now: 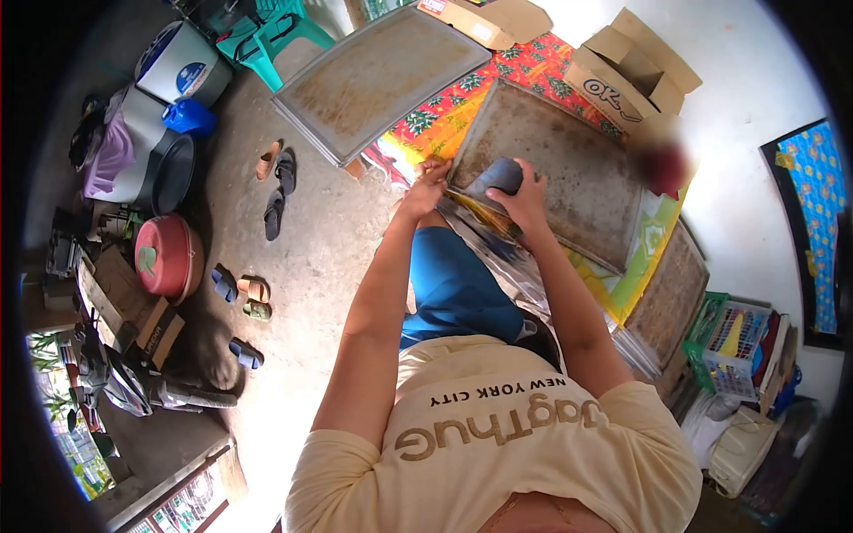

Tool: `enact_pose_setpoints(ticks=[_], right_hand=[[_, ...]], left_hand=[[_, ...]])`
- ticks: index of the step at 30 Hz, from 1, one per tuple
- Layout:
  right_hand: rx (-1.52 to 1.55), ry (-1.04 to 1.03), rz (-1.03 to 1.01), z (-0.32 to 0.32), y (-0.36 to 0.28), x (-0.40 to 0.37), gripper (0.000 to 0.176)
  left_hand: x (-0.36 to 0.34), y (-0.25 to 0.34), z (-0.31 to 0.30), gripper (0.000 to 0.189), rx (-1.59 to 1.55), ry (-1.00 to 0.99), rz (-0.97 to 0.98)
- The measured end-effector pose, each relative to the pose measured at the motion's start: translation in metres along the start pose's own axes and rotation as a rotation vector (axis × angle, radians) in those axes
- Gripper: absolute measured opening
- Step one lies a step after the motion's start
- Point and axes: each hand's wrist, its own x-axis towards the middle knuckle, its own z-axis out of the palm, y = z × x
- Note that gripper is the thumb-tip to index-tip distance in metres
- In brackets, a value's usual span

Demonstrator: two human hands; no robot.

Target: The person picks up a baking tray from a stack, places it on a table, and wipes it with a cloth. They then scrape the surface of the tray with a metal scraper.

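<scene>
Two hands, apart; the right (526, 199) clamped on a part-hidden grey object (499, 176); the left (429, 184), grip unclear.

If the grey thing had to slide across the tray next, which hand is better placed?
Probably the right hand: it grips the grey thing at the tray. The left hand is beside the tray's near-left corner, away from the grey thing.

Blurred dark-red object (665, 166), teal chair (271, 44) cut off at top
</scene>
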Motion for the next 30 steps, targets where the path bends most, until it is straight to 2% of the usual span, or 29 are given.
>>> enact_pose_setpoints(ticks=[3,6,10,13,16,19,22,25,28,30], right_hand=[[0.053,0.106,0.157,-0.008,-0.007,0.001,0.082],[-0.142,-0.004,0.089,-0.006,-0.021,-0.006,0.081],[-0.016,0.106,0.103,-0.012,-0.017,0.001,0.077],[-0.22,-0.043,0.117,-0.015,-0.033,-0.008,0.076],[-0.046,0.13,-0.002,-0.01,-0.012,0.001,0.075],[-0.173,0.068,-0.009,-0.011,-0.011,-0.004,0.076],[-0.153,0.074,-0.039,-0.008,-0.013,-0.009,0.075],[-0.071,0.134,-0.03,-0.01,-0.011,-0.003,0.074],[-0.174,0.066,-0.084,-0.004,-0.017,-0.01,0.073],[-0.08,0.103,-0.045,-0.009,-0.013,-0.001,0.075]], left_hand=[[0.001,-0.005,0.005,0.056,-0.01,0.022,-0.002],[0.002,-0.007,0.008,0.053,0.02,0.06,-0.008],[-0.001,-0.002,0.009,0.052,0.078,0.07,-0.075],[-0.002,0.002,0.008,0.052,0.096,0.072,-0.112],[0.001,-0.006,0.011,0.052,0.079,0.078,-0.099],[0.004,-0.013,0.012,0.051,0.13,0.075,-0.034],[-0.002,0.0,0.01,0.051,0.06,0.067,-0.124],[0.0,-0.005,0.011,0.052,0.059,0.077,-0.097],[-0.001,-0.007,0.012,0.053,0.111,0.097,-0.002],[0.0,-0.005,0.012,0.053,0.05,0.062,-0.073]])
